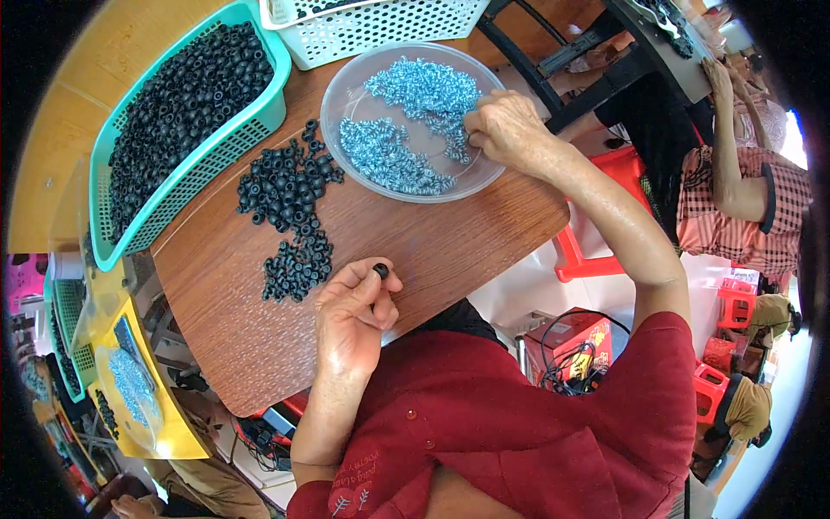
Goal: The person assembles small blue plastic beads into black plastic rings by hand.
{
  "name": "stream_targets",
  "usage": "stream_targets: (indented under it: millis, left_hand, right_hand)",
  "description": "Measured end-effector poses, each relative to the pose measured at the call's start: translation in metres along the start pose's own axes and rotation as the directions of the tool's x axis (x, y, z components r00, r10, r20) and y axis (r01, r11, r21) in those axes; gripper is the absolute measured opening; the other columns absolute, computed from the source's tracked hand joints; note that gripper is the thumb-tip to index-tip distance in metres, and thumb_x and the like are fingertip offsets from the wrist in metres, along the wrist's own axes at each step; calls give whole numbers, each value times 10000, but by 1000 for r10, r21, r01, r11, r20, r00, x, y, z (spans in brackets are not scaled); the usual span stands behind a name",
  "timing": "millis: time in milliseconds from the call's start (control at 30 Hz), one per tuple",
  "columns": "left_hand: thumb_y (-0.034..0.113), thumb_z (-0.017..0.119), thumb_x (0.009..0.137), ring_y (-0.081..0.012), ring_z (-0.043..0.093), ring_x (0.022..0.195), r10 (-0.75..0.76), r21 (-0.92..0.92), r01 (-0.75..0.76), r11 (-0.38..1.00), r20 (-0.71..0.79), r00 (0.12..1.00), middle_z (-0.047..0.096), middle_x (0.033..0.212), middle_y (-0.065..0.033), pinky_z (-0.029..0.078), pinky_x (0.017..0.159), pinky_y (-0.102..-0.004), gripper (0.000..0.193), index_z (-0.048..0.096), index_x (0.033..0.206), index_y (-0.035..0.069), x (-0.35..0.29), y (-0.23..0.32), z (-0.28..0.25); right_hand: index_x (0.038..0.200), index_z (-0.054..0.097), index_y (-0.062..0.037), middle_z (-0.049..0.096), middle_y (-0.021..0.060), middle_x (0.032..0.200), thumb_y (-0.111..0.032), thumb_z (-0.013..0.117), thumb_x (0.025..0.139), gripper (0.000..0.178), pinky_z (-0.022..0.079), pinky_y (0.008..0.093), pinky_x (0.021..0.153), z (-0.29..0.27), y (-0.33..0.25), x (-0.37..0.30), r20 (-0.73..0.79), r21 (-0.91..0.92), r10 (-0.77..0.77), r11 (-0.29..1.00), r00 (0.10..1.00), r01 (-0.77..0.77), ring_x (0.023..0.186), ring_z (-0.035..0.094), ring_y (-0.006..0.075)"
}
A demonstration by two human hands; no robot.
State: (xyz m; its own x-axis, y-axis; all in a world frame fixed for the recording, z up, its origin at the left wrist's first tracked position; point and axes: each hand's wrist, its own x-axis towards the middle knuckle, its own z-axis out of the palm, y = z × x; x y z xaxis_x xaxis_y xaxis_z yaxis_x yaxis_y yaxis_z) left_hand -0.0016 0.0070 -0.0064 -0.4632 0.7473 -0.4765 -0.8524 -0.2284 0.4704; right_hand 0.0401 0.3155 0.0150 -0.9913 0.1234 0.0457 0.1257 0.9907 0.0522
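Nearest the camera is a dark red, buttoned fabric shirt [519, 415] on the person, and in the head view both bare forearms reach from it over a brown wood-grain tabletop [467, 229]. The left hand [354, 298], palm turned up, is over the tabletop's near side, its thumb and fingertips closed around one small, round, black cap-like piece [380, 271]; which way that piece's axis points is too small to tell. The right hand [510, 130] is farther out, across the right rim of a round, clear plastic bowl [421, 138], fingers bent and drawn narrow at the edge of a pile of small, pale-blue metallic coils [424, 91]; whether they grip a coil is hidden. The key relation, as I judge it, is between the two hands: the held piece lies nearer the body and to the left of the right fingertips, well apart from them, with the bowl's near rim between. The coils lie in mixed directions, sharing no long axis, and the right hand is the nearer to them.
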Motion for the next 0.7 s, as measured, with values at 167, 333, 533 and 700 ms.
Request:
stream_targets:
  millis: [167, 333, 533, 700]
  left_hand:
    - [87, 596, 877, -85, 443, 520, 15, 35, -15, 999, 1, 1000, 632, 837, -111, 323, 479, -229, 187, 599, 1026, -26, 0, 0, 1]
    - [76, 627, 857, -71, 432, 511, 47, 83, -45, 995, -17, 999, 642, 835, -116, 317, 469, -208, 205, 608, 1033, -29, -1, 0, 3]
    - [47, 650, 838, -42, 455, 543, 146, 216, -136, 967, -30, 989, 654, 838, -104, 316, 457, -157, 213, 614, 1036, -20, 0, 4, 11]
    - [59, 667, 831, -30, 492, 585, 241, 289, -234, 928, 12, 970, 663, 845, -94, 318, 448, -138, 215, 610, 1026, -10, -2, 5, 13]
  right_hand:
    - [737, 651, -23, 607, 128, 734, -133, 684, 713, 117, 459, 416, 676, -6, 4, -13, -160, 126, 73, 991, 984, -53, 763, 591, 303]
    - [731, 644, -8, 627, 162, 739, -110, 645, 714, 102, 466, 429, 672, -19, -15, -24, -202, 487, 163, 872, 966, -45, 759, 607, 348]
    - [818, 654, 24, 638, 87, 693, -117, 660, 774, 148, 459, 281, 621, -44, -70, -38, 30, 852, 164, 511, 986, -111, 671, 595, 125]
    - [823, 652, 16, 619, 9, 714, -108, 672, 790, 130, 438, 237, 626, -49, -102, -39, 215, 950, -87, 248, 973, -188, 697, 536, 59]
